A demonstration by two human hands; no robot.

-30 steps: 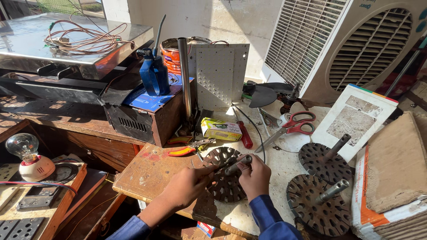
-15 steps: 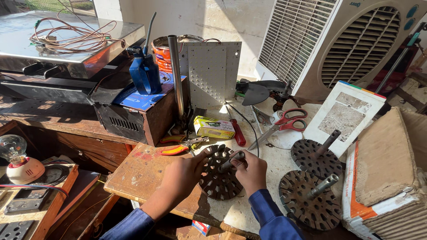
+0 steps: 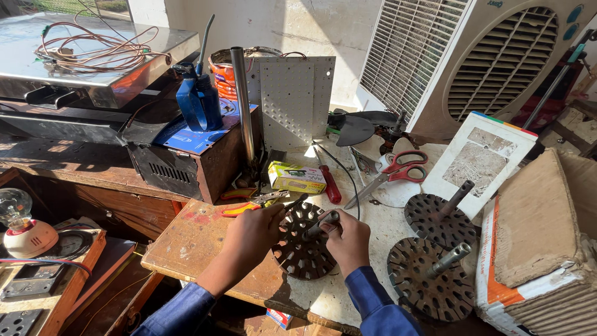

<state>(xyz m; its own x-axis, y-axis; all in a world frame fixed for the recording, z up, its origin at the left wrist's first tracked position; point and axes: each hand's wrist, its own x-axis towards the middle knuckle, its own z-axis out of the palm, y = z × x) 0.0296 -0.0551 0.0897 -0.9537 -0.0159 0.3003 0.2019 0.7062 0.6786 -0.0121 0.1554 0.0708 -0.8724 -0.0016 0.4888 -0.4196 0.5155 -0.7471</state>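
A dark round slotted metal rotor disc (image 3: 303, 251) with a steel shaft lies on the wooden board (image 3: 193, 239) in front of me. My left hand (image 3: 252, 233) holds a thin dark tool whose tip rests on the disc's upper rim. My right hand (image 3: 348, 239) is closed around the disc's shaft (image 3: 322, 224). Both sleeves are blue.
Two more rotor discs with shafts (image 3: 443, 219) (image 3: 429, 287) lie to the right. Red-handled scissors (image 3: 398, 169), a red screwdriver (image 3: 329, 182), a small yellow box (image 3: 297, 177), orange-handled pliers (image 3: 245, 205), a cardboard stack (image 3: 535, 249), an air cooler (image 3: 497, 56) and a blue oil can (image 3: 198, 102) surround the work spot.
The view has shifted slightly. My left hand has moved from the disc's left edge up to its upper rim with the tool; my right hand stays on the shaft.
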